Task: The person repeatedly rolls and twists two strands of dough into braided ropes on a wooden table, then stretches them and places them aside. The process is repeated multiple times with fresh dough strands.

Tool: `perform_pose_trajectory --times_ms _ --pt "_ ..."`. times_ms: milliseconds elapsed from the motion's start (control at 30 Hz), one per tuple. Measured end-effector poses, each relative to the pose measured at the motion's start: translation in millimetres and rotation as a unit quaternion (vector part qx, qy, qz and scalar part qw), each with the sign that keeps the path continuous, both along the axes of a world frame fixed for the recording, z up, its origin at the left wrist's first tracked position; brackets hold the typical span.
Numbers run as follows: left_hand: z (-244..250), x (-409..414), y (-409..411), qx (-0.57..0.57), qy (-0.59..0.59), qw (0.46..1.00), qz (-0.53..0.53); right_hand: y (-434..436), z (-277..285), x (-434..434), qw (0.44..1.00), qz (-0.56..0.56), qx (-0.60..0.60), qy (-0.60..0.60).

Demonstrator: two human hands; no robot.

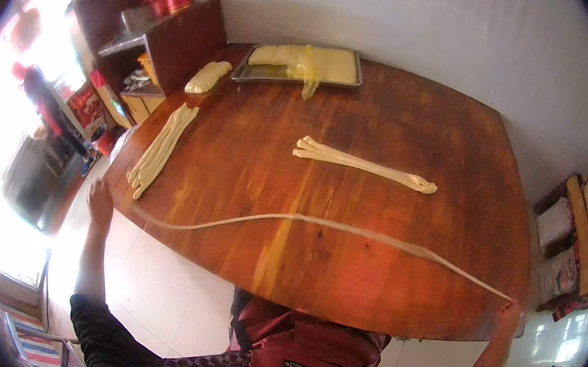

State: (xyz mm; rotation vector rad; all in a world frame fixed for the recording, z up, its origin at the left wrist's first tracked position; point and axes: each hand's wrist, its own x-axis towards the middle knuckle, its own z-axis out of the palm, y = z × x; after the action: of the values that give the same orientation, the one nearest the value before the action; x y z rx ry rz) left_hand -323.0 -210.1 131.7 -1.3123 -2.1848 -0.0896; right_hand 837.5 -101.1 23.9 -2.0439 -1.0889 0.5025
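Observation:
A long, thin dough strand (295, 217) is stretched across the front of the wooden table, bowed upward in its middle and blurred in places. At the table's left edge, my left hand (100, 202) grips one end, though blur hides the fingers. My right hand (509, 312) is closed on the other end at the right edge. Several dough strips (162, 152) lie side by side near the left edge. A folded bundle of dough strands (364, 165) rests on the middle right of the table. Behind the strips sits a thick dough piece (209, 77).
A metal tray (268, 79) at the back holds dough slabs (340, 65) partly covered by yellowish plastic film (305, 68). The wooden table (388, 123) meets the wall. A shelf cabinet (185, 40) stands left; stacked packages (563, 252) are right. Another person (50, 107) is at the far left.

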Motion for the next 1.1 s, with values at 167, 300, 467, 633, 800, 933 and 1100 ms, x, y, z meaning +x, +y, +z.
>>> perform_pose_trajectory --times_ms 167,300,467,633,800,933,1100 --pt "9 139 72 0.257 -0.041 0.938 -0.23 34 90 21 0.996 0.005 0.08 0.03" --pt "-61 234 59 0.04 -0.21 0.874 -0.437 117 201 -24 0.974 0.097 0.198 0.055" --pt "-109 256 15 -0.078 -0.074 0.856 -0.506 155 303 -164 0.884 0.301 0.342 0.105" --pt "-97 255 -5 -0.125 -0.122 0.849 -0.499 87 281 -355 0.683 0.612 0.395 0.056" --pt "-106 279 22 -0.026 -0.112 0.805 -0.581 66 142 -503 0.636 0.749 0.178 -0.051" --pt "-119 279 77 0.018 -0.183 0.863 -0.47 94 38 -525 0.728 0.645 0.171 -0.159" --pt "-124 263 134 0.05 -0.45 0.889 -0.07 122 -15 -506 0.907 0.4 0.035 -0.13"
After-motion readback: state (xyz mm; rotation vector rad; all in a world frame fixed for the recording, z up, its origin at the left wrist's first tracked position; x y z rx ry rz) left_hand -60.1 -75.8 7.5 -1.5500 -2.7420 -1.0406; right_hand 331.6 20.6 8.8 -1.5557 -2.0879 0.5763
